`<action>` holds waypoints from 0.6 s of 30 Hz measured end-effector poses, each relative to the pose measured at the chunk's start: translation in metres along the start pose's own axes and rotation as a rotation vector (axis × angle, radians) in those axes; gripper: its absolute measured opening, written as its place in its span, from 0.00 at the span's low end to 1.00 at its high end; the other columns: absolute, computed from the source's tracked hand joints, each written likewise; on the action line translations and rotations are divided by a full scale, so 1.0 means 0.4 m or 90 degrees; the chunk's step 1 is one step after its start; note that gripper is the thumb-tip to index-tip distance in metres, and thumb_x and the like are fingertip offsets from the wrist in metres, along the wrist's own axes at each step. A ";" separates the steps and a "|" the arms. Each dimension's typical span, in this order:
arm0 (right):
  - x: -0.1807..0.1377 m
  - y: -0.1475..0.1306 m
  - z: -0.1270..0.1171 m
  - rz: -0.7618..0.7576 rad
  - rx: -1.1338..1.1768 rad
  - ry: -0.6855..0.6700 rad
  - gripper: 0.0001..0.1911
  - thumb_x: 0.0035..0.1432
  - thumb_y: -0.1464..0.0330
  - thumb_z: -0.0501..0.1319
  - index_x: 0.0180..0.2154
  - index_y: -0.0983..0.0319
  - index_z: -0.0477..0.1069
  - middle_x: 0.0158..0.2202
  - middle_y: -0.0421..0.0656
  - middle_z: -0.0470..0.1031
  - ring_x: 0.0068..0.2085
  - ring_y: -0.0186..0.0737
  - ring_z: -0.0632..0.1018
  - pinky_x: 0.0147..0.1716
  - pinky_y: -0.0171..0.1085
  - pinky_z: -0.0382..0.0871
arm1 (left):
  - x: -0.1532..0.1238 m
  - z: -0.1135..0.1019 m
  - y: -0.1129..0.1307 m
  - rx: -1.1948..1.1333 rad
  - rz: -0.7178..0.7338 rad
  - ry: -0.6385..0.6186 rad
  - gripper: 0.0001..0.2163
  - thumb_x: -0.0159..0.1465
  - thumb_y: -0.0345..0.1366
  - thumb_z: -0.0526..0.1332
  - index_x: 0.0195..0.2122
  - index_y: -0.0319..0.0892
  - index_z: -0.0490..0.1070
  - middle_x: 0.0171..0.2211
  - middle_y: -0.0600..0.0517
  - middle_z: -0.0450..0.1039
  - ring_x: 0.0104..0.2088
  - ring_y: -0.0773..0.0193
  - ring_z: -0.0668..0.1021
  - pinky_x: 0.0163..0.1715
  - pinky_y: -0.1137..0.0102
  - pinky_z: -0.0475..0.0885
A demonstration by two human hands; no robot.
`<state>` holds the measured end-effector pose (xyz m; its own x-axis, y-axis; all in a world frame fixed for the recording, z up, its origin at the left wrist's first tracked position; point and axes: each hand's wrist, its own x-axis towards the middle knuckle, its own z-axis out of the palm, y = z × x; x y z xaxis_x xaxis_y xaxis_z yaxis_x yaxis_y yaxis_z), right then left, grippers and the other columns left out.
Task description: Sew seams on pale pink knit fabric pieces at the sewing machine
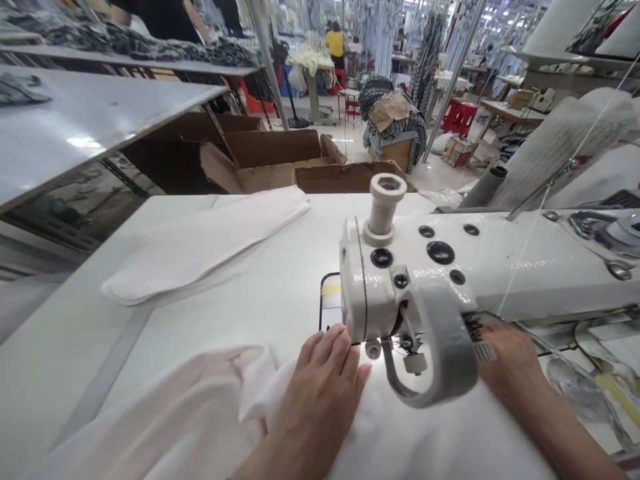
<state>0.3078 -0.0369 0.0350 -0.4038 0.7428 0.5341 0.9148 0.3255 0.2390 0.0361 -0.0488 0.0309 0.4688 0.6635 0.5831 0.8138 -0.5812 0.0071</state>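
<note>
A white sewing machine [500, 260] reaches in from the right, its lit needle area above pale pink cloth [200, 413]. My left hand [325, 373] lies on that cloth just left of the presser foot, fingers stretched forward and thumb toward the needle. On the far side of the machine's grey guard [450, 353], my right hand [510, 353] is by the cloth's right part. The guard and machine arm hide its fingers. Beyond my left fingertips a phone [330, 303] rests on the table, partly covered by the machine head.
A folded pale pink piece [210, 247] lies on the white table [280, 287] at the left. Cardboard boxes [280, 150] stand past its far edge. Another table [115, 113] is at left, where a person in black [160, 20] stands. Thread cones [555, 30] stand at upper right.
</note>
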 end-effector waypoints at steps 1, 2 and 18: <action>-0.001 0.001 0.003 -0.002 -0.002 -0.001 0.28 0.69 0.68 0.41 0.27 0.62 0.76 0.14 0.40 0.62 0.18 0.38 0.65 0.20 0.35 0.54 | 0.002 0.001 0.000 0.006 -0.002 0.003 0.10 0.69 0.31 0.52 0.34 0.38 0.71 0.34 0.46 0.76 0.41 0.55 0.78 0.46 0.60 0.69; -0.003 0.003 0.007 -0.002 -0.005 -0.002 0.26 0.68 0.69 0.42 0.27 0.62 0.76 0.14 0.41 0.62 0.19 0.38 0.65 0.21 0.35 0.54 | 0.003 0.003 -0.001 0.013 -0.004 0.007 0.11 0.69 0.31 0.51 0.34 0.38 0.71 0.33 0.46 0.76 0.41 0.55 0.78 0.46 0.60 0.68; -0.022 0.014 0.040 0.011 -0.059 -0.003 0.20 0.67 0.70 0.48 0.28 0.62 0.74 0.18 0.43 0.69 0.21 0.39 0.68 0.24 0.36 0.52 | -0.006 0.032 -0.013 0.022 0.017 -0.018 0.13 0.70 0.30 0.46 0.37 0.36 0.70 0.35 0.43 0.77 0.43 0.51 0.77 0.45 0.55 0.69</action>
<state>0.3167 -0.0321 0.0186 -0.3883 0.7505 0.5348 0.9170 0.2572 0.3049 0.0350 -0.0412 0.0189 0.4992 0.6621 0.5589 0.8124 -0.5819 -0.0362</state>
